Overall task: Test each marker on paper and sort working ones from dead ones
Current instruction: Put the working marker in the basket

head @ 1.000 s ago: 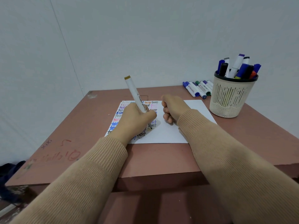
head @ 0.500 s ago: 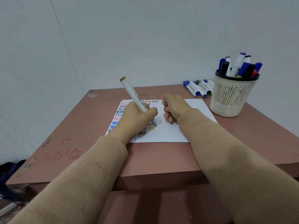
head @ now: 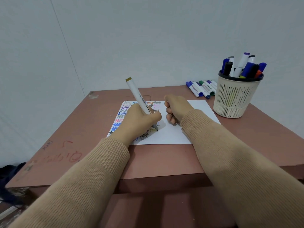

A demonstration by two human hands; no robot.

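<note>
My left hand [head: 138, 122] grips a white marker [head: 136, 94] with an olive end cap, its dark tip touching the white paper [head: 197, 109] near the sheet's middle. The sheet's left part is covered with the word "test" in many colours. My right hand [head: 176, 109] rests on the paper as a closed fist just right of the marker; nothing shows inside it. A beige slotted cup [head: 233, 99] at the back right holds several markers [head: 241, 65]. Several more markers [head: 202, 89] lie side by side on the table left of the cup.
The brown table [head: 164, 158] has scribbles on its left part and stands against grey walls at the back and left. A dark cloth [head: 9, 178] lies on the floor at the lower left.
The marker's top end has tilted further left and its tip has moved slightly right and nearer on the paper. My right fist has stayed put.
</note>
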